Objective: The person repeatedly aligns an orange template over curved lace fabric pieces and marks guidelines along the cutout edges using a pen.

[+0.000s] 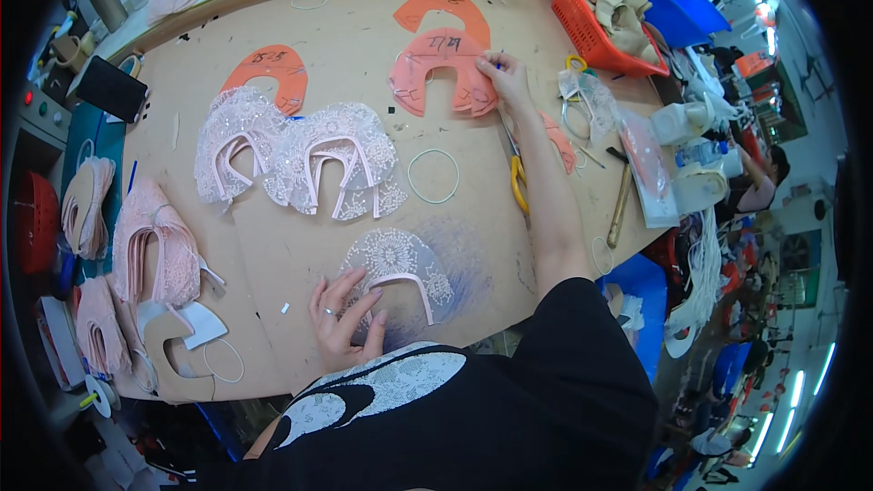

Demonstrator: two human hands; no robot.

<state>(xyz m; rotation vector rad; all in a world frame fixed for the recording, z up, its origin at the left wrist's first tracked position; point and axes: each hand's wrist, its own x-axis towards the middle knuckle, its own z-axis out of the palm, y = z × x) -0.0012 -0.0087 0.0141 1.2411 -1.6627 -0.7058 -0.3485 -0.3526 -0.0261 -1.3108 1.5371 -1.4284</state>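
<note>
On the brown desk (273, 264) before me, the left hand (350, 320) rests its spread grip on a lace arch's (393, 253) left edge, seemingly steadying it near the body, while the right hand's (506, 78) grip pinches an orange horseshoe template's (444, 49) rim, leaving its marked face uncovered.

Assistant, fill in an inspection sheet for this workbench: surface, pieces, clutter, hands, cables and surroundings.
Surface: tan board, smudged bluish-dark around the nearest lace piece.
Pieces: trimmed lace group farther back; orange horseshoe template beyond.
Clutter: yellow-handled scissors, hammer, red basket of fabric.
Hands: left grip, fingers spread, touches the nearest lace piece; right grip at the template's right edge, pinch unclear.
Cables: nothing clearly seen; white cords hang at right.
Surroundings: another person at right; lit tubes.
</note>
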